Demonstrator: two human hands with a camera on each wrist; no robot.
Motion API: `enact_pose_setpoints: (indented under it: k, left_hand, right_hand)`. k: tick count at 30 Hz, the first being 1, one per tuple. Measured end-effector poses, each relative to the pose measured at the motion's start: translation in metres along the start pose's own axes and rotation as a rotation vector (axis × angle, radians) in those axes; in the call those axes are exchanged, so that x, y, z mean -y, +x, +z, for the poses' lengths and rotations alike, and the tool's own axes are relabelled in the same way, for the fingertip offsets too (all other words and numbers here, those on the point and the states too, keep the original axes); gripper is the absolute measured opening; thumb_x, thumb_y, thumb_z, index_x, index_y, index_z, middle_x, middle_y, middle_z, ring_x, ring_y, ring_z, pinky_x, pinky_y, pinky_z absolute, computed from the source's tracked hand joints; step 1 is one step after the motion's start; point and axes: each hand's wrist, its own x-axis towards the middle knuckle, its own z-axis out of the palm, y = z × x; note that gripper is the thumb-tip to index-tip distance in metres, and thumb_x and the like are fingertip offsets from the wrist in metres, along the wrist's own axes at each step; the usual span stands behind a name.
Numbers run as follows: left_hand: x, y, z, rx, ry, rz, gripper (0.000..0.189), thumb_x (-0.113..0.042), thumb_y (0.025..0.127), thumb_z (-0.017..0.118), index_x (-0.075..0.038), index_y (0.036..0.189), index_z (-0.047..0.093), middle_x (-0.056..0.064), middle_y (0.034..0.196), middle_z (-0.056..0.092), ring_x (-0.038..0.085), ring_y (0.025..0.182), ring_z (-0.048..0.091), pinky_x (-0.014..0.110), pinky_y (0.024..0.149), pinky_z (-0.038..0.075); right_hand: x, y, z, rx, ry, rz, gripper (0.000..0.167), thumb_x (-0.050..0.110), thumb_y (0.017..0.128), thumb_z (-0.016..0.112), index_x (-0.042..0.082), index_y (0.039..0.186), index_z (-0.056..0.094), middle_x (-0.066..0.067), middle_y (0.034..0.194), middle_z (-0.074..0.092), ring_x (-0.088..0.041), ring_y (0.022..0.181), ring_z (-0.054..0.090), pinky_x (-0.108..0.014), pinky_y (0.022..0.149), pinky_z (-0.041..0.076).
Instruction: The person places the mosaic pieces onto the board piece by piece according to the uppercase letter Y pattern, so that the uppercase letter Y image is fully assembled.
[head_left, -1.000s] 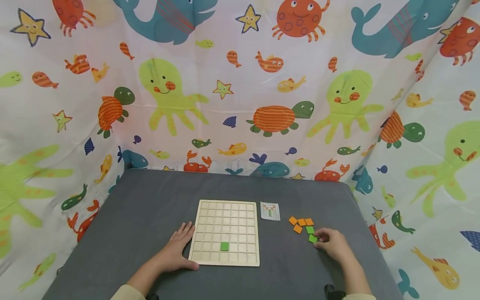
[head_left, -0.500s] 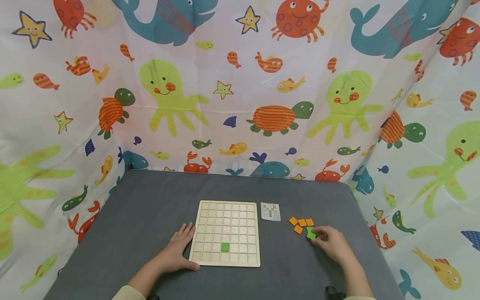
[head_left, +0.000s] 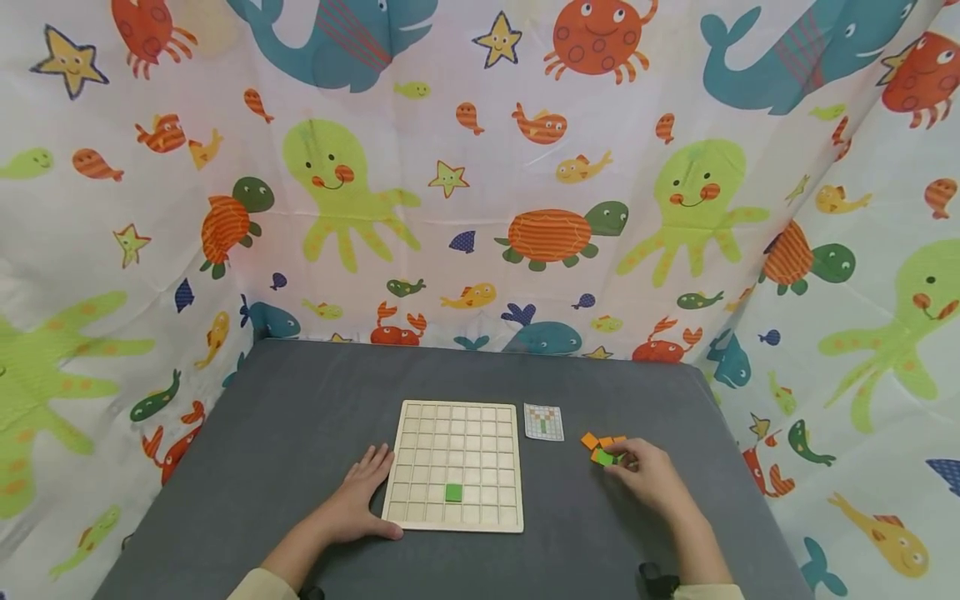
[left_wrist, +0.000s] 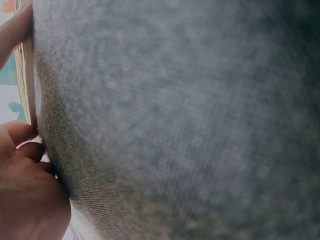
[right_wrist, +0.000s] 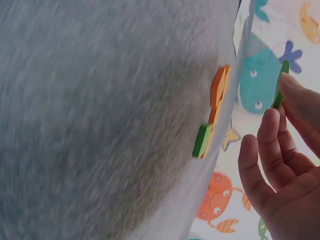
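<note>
My right hand (head_left: pixel 651 475) pinches a green square tile (right_wrist: pixel 281 85) between thumb and finger, raised off the table in the right wrist view. Beneath it lie several orange tiles (right_wrist: pixel 218 90) and another green tile (right_wrist: pixel 201 140); in the head view the hand partly hides this group. The left hand (head_left: pixel 352 502) rests with spread, straight fingers against the left edge of a pale wooden grid board (head_left: pixel 483 433). One green tile (head_left: pixel 453 493) sits in a cell low on the board. In the left wrist view, thumb and fingers touch the board's edge (left_wrist: pixel 26 82).
A small printed card (head_left: pixel 543 422) with an orange and green grid pattern lies just right of the board. Grey cloth (head_left: pixel 337 392) covers the table. A curtain (head_left: pixel 465 233) printed with sea animals hangs behind the table and along its sides.
My right hand slid a green tile up towards the others, then lifted it and moved left over the orange tiles. The left hand stays at the board's edge.
</note>
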Motion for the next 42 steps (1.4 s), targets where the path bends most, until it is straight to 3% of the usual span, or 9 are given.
enact_pose_setpoints:
  k: [12,24,33,42]
  left_hand:
    - [-0.002,0.0,0.001,0.005,-0.005,-0.018,0.133,-0.06,0.061,0.09,-0.005,0.161,0.021,0.016,0.17,0.012,0.039,0.157,0.0,0.062,0.123,0.008]
    - [-0.004,-0.001,0.0,-0.008,-0.016,-0.013,0.132,-0.056,0.062,0.091,-0.004,0.16,0.022,0.016,0.169,0.013,0.04,0.157,0.001,0.062,0.123,0.008]
    - [-0.003,0.0,0.001,-0.003,-0.019,-0.02,0.131,-0.057,0.062,0.091,-0.004,0.161,0.022,0.016,0.169,0.013,0.04,0.157,0.001,0.062,0.123,0.008]
    - [-0.002,0.001,0.001,-0.003,-0.005,-0.015,0.133,-0.061,0.061,0.09,-0.004,0.161,0.022,0.016,0.169,0.013,0.04,0.156,0.001,0.063,0.123,0.009]
  right_hand:
    - [0.025,0.004,0.01,-0.03,0.026,-0.117,0.025,0.007,0.081,0.084,0.008,0.104,0.076,-0.006,0.1,0.07,-0.013,0.079,0.061,-0.026,0.069,0.053]
    - [0.052,0.013,0.028,0.073,0.024,-0.15,0.023,0.006,0.083,0.081,0.012,0.105,0.076,-0.002,0.099,0.068,-0.012,0.081,0.059,-0.032,0.075,0.056]
    - [0.073,0.017,0.045,0.11,0.023,-0.187,0.025,0.009,0.083,0.082,0.017,0.106,0.076,0.0,0.094,0.065,-0.01,0.079,0.056,-0.027,0.071,0.052]
    - [0.087,0.02,0.057,0.134,0.049,-0.291,0.024,0.01,0.085,0.081,0.014,0.108,0.075,-0.001,0.098,0.066,-0.008,0.077,0.056,-0.026,0.068,0.052]
